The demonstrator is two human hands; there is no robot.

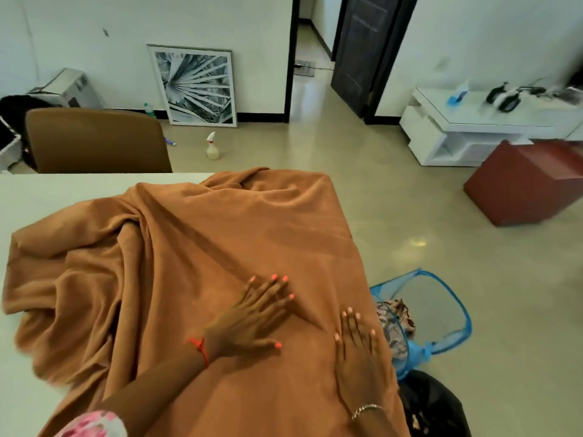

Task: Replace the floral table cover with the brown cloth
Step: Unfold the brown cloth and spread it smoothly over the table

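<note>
My left hand (255, 320) and right hand (362, 354) lie flat, fingers straight and slightly spread, pressing on the brown cloth (220, 247). It covers the right end of the desk (47, 197) and bunches in folds toward the left. The floral cover (394, 323) sits crumpled in a blue mesh hamper (441, 307) on the floor beside the desk.

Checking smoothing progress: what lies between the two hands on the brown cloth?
In the head view, only the brown cloth, bunched into a raised fold between the left hand and the right hand; nothing else lies there.
</note>
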